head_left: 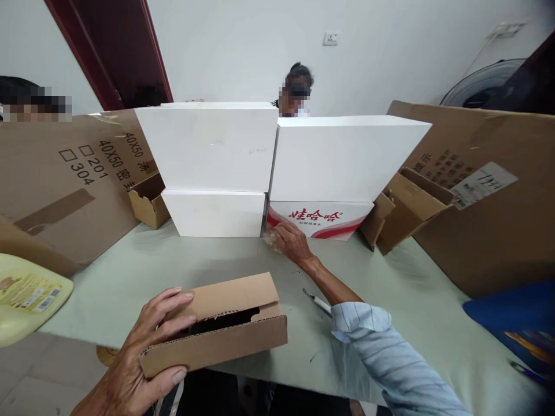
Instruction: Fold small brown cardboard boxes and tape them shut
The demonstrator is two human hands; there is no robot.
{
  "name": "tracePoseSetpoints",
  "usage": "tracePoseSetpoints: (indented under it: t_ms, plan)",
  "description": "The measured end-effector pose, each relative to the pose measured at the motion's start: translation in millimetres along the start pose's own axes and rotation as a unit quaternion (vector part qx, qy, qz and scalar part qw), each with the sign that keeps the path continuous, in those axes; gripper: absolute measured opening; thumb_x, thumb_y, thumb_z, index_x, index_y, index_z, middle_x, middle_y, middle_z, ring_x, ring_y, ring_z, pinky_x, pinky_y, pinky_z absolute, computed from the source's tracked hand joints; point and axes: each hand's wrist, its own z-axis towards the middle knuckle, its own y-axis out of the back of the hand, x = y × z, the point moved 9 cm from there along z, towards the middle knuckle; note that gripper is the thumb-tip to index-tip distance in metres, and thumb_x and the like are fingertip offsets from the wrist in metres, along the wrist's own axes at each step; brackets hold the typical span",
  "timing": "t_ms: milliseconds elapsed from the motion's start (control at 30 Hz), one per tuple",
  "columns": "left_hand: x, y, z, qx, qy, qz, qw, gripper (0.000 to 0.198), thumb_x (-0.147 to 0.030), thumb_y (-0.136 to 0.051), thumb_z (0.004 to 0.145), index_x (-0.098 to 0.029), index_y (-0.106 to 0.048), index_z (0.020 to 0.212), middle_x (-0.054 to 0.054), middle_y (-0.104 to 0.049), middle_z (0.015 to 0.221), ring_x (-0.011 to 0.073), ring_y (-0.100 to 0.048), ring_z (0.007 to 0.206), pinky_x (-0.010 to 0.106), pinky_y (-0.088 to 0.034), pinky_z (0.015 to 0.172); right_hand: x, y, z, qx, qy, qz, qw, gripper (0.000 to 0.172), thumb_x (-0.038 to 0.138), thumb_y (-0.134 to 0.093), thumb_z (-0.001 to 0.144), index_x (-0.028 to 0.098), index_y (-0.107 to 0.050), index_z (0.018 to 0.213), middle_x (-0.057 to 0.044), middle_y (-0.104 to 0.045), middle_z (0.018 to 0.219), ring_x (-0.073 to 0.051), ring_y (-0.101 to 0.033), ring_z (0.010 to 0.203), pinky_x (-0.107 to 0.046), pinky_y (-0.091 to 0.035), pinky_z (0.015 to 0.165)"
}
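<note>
My left hand grips the near left end of a small brown cardboard box, thumb on the front side and fingers over the lid. The lid stands partly raised, and a dark gap shows beneath it. Across the table, my right hand has its fingers closed on a crumpled piece of clear plastic, beside a white carton with red lettering. On the table near my right forearm lies a thin, pen-like tool with a metal tip, partly covered by the sleeve.
White boxes stand stacked at the back. Large cardboard cartons flank both sides, with smaller open brown boxes beside them. A yellow bottle is at left, a blue container at right. Other people sit beyond the boxes.
</note>
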Motion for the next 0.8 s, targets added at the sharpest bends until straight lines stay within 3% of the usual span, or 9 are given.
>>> tracePoseSetpoints:
  t_ms: [133, 433, 633, 800]
  plan:
    - [0, 0.5, 0, -0.003, -0.003, 0.006, 1.000, 0.044, -0.046, -0.060, 0.102, -0.036, -0.060, 0.145, 0.009, -0.050, 0.162, 0.0392, -0.038, 0.155, 0.062, -0.046, 0.119, -9, -16, -1, 0.029, 0.002, 0.017, 0.999, 0.035, 0.028, -0.044, 0.107, 0.019, -0.078, 0.111, -0.012, -0.076, 0.114, -0.028, -0.069, 0.107, -0.041, -0.056, 0.098]
    - [3, 0.6, -2, 0.004, 0.008, 0.008, 1.000, 0.047, -0.043, -0.062, 0.100, -0.037, -0.059, 0.146, 0.008, -0.049, 0.163, 0.0406, -0.037, 0.156, 0.064, -0.046, 0.119, -34, -41, -11, 0.068, -0.025, 0.034, 0.997, 0.039, 0.033, -0.049, 0.106, 0.017, -0.073, 0.131, -0.014, -0.073, 0.133, -0.033, -0.067, 0.125, -0.051, -0.054, 0.107]
    - [1, 0.1, -3, 0.006, 0.002, 0.011, 1.000, 0.048, -0.045, -0.061, 0.100, -0.036, -0.059, 0.147, 0.008, -0.048, 0.164, 0.0407, -0.036, 0.156, 0.063, -0.048, 0.118, -35, -49, -20, 0.062, -0.020, 0.037, 0.997, 0.044, 0.039, -0.062, 0.101, 0.020, -0.067, 0.140, -0.014, -0.067, 0.142, -0.035, -0.062, 0.133, -0.054, -0.052, 0.111]
    - [1, 0.4, -2, -0.010, 0.023, 0.013, 1.000, 0.043, -0.048, -0.058, 0.102, -0.038, -0.061, 0.144, 0.007, -0.049, 0.162, 0.0415, -0.038, 0.155, 0.065, -0.047, 0.117, -33, -56, -30, 0.053, -0.012, 0.029, 0.998, 0.046, 0.040, -0.059, 0.104, 0.021, -0.062, 0.145, -0.014, -0.063, 0.146, -0.035, -0.056, 0.139, -0.055, -0.045, 0.117]
